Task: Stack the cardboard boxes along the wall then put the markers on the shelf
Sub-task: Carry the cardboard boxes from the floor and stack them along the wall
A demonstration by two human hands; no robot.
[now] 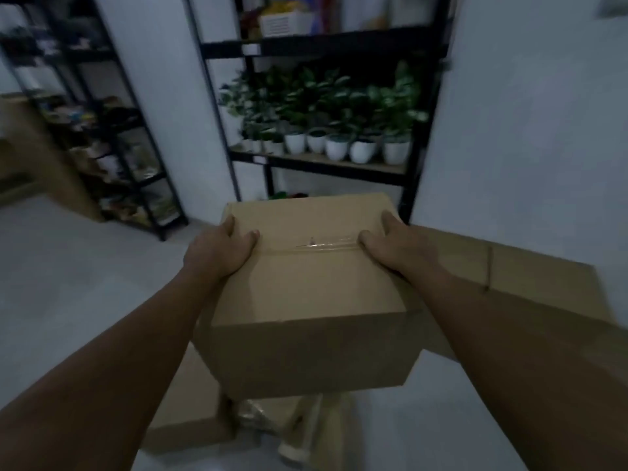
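Observation:
I hold a taped brown cardboard box [309, 300] up in front of me with both hands. My left hand [221, 249] grips its far left top edge, fingers over the side and thumb on the lid. My right hand [397, 248] grips the far right top edge the same way. A larger flat cardboard box [530, 277] lies on the floor to the right, against the white wall. More cardboard boxes [190, 413] lie on the floor under the held one. No markers are visible.
A black shelf unit [326, 164] straight ahead carries several potted plants in white pots [362, 151]. A second black shelf rack [112, 158] full of goods stands at the left. White wall [530, 130] on the right, pale floor [68, 283] on the left.

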